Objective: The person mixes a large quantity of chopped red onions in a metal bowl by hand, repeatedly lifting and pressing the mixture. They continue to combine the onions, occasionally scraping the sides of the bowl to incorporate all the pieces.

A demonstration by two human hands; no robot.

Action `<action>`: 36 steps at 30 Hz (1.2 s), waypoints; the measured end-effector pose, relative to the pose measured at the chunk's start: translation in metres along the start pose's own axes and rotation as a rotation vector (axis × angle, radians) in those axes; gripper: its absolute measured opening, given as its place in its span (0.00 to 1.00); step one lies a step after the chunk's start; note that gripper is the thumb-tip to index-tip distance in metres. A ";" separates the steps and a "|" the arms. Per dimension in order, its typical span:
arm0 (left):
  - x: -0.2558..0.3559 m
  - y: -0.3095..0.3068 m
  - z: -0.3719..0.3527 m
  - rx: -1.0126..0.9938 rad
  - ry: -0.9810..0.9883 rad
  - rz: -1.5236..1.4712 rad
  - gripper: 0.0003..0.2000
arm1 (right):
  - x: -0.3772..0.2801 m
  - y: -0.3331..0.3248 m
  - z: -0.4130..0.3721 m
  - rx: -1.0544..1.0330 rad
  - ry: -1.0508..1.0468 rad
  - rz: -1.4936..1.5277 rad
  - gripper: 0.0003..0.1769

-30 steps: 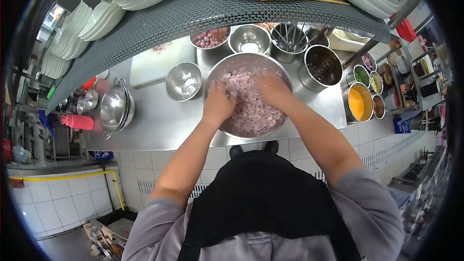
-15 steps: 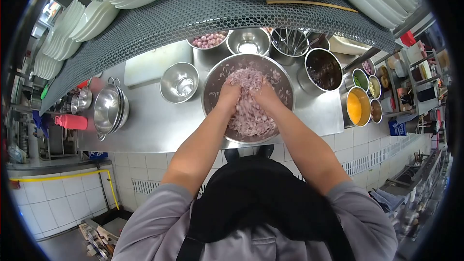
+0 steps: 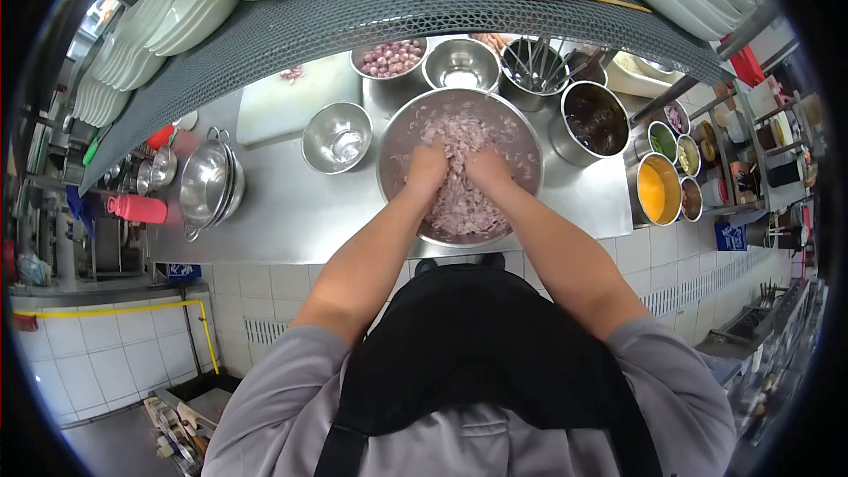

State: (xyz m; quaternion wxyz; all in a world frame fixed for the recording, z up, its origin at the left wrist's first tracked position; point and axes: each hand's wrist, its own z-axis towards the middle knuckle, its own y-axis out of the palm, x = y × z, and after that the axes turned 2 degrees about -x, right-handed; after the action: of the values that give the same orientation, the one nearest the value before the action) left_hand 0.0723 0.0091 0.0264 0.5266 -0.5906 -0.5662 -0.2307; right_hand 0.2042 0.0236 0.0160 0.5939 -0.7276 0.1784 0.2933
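Observation:
A large steel mixing bowl (image 3: 533, 135) holds a heap of thinly sliced shallots (image 3: 465, 212), pale pink and white. Both hands are down inside it, side by side. My left hand (image 3: 429, 165) is curled into the slices, its fingertips buried among them. Just to its right, my right hand (image 3: 487, 168) is likewise curled and sunk in the heap, fingertips hidden. More slices cling to the bowl's inner wall. Left of the big bowl stands a small steel bowl (image 3: 337, 139).
Behind are a pot of whole shallots (image 3: 394, 60), a steel bowl (image 3: 461, 65) and a utensil pot (image 3: 533, 71). A pot of dark sauce (image 3: 594, 122) is at the right, colanders (image 3: 205, 184) at the left. A mesh shelf (image 3: 353, 22) with plates overhangs the counter.
My hands have come down and sunk into the slices, where before they held a loose clump higher up. The camera view has shifted slightly.

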 end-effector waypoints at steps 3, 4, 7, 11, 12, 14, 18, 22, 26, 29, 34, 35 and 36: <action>0.006 -0.013 0.003 -0.119 -0.027 0.072 0.25 | -0.013 -0.028 -0.002 -0.202 -0.014 -0.099 0.16; 0.016 -0.021 -0.001 -0.227 -0.054 0.146 0.26 | -0.019 -0.039 -0.003 -0.361 -0.036 -0.144 0.18; 0.038 -0.039 -0.018 -0.273 0.209 0.460 0.26 | 0.007 -0.043 0.010 -0.507 -0.173 -0.380 0.18; 0.004 -0.038 0.027 -0.336 0.363 0.797 0.27 | 0.021 -0.058 0.023 -0.316 -0.079 -0.338 0.24; -0.012 -0.029 0.046 -0.264 0.395 0.553 0.26 | 0.027 -0.048 0.031 -0.270 -0.054 -0.034 0.27; -0.002 -0.015 0.041 -0.456 -0.003 -0.207 0.27 | 0.024 -0.031 0.031 -0.218 -0.011 0.274 0.31; 0.020 0.013 0.028 -0.331 -0.198 -0.535 0.25 | -0.006 0.000 0.038 -0.217 0.183 0.904 0.33; 0.006 0.004 0.030 -0.308 -0.080 -0.434 0.19 | -0.003 -0.009 0.030 -0.108 -0.047 0.489 0.32; 0.000 -0.009 0.021 -0.270 0.145 -0.283 0.15 | -0.016 -0.026 0.006 -0.001 -0.117 0.229 0.30; -0.001 -0.010 0.016 -0.206 0.235 -0.159 0.12 | -0.013 -0.019 -0.001 0.011 -0.110 0.216 0.29; 0.026 -0.020 -0.004 -0.016 0.441 0.357 0.16 | -0.016 -0.019 -0.002 0.012 -0.083 0.163 0.24; 0.028 -0.021 -0.004 -0.017 0.407 0.360 0.19 | -0.021 -0.031 -0.005 -0.026 -0.092 0.138 0.22; 0.028 -0.022 -0.004 -0.003 0.402 0.376 0.20 | -0.025 -0.037 -0.007 -0.063 -0.102 0.113 0.21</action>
State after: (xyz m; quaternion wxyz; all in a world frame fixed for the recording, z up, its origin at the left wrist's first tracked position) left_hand 0.0608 0.0128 0.0596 0.6613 -0.6285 -0.3302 -0.2423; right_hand 0.2090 0.0234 0.0612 0.5614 -0.7189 0.1795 0.3685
